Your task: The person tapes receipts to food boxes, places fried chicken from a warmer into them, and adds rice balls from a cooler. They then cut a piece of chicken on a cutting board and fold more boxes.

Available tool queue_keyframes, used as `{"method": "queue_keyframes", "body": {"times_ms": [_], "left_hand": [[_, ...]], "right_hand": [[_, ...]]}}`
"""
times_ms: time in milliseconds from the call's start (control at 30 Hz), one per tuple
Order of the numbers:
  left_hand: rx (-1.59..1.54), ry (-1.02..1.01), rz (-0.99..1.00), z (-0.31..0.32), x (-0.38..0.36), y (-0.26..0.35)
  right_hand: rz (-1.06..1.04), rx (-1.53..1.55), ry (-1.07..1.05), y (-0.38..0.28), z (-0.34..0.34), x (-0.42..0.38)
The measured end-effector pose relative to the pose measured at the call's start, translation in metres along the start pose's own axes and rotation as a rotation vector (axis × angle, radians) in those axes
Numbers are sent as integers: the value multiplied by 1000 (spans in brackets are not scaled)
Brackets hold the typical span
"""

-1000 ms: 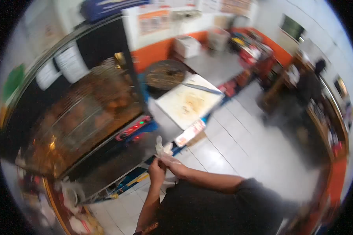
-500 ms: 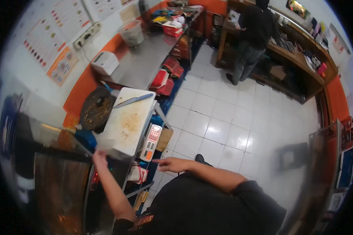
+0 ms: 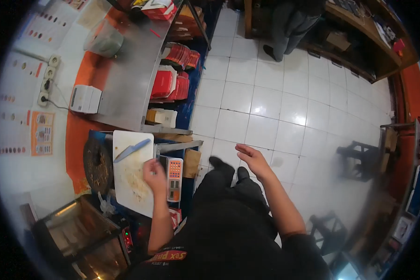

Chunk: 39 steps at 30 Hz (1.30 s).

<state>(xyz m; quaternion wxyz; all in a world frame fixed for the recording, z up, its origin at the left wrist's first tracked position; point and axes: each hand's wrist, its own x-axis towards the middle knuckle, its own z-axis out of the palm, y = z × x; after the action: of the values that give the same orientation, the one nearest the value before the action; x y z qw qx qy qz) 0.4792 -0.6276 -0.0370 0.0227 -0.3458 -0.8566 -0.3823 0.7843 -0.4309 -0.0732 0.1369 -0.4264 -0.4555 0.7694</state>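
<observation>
The floor is made of big white tiles, and they shine where the light hits them. A long grey metal counter runs along the left side. Red boxes sit stacked on a shelf under it. The wall behind the counter is white on top and orange lower down. A poster and a power strip hang on it. A glass case with a warm glow stands at the bottom left. A wooden shelf runs along the far side, and a person in dark clothes stands by it. 2 dark stools stand on the right.
</observation>
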Motion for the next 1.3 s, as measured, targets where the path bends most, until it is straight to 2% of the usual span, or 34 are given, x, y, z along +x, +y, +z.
{"method": "queue_keyframes", "body": {"times_ms": [67,133,200,233,300,333,367,433,567,600,633,667,700,733,767,833,900,933,1000,1033,1100,1133,1200,1233,1300], "left_hand": [[-143,-272,-7,65,35,-6],[-258,-358,-180,137,82,-44],[-545,-436,-550,209,141,-109],[-550,-434,-566,242,170,-141],[-963,-205,-1111,301,219,-213],[-1002,-180,-1186,319,238,-253],[-1090,-51,-1294,336,260,-289],[-1093,177,-1300,361,294,-328],[-881,380,-1212,412,343,-406],[-1013,246,-1114,419,351,-429],[-1125,109,-1021,420,354,-451],[-1084,126,-1035,424,359,-454],[-1160,148,-976,436,371,-440],[-1235,169,-914,447,379,-432],[-1212,185,-915,452,382,-435],[-1359,122,-757,460,389,-444],[-1364,160,-796,464,395,-453],[-1382,191,-843,464,397,-456],[-1329,247,-902,464,400,-456],[-1281,298,-961,464,400,-460],[-1311,258,-919,463,399,-468],[-1335,224,-878,461,397,-473],[-1397,210,-906,457,392,-480],[-1450,189,-927,456,391,-481],[-1422,192,-897,457,393,-480]], "right_hand": [[57,108,95,-12,1,24],[105,123,131,-10,-1,54],[155,166,237,3,-3,83],[166,154,237,7,-2,97],[292,114,346,13,-11,134],[299,100,337,10,-17,162],[313,168,341,7,-17,186],[347,261,342,20,-20,241],[269,147,201,71,-30,402],[210,70,142,92,-32,455],[192,-95,70,82,-28,506],[167,-256,-4,71,-20,561],[26,-186,-15,84,-7,614],[-135,-272,-37,77,9,663],[-239,-233,-72,74,29,709],[-283,-164,-178,42,77,777],[-577,-206,-176,48,132,835],[-576,-198,-184,50,153,852],[-388,-287,-346,51,185,873],[-384,-288,-344,60,200,877],[-452,-428,-155,70,224,871],[-449,-435,-157,72,229,870],[-315,-231,-164,74,235,869],[-318,-236,-166,73,234,869],[-156,42,-324,72,229,871]]}}
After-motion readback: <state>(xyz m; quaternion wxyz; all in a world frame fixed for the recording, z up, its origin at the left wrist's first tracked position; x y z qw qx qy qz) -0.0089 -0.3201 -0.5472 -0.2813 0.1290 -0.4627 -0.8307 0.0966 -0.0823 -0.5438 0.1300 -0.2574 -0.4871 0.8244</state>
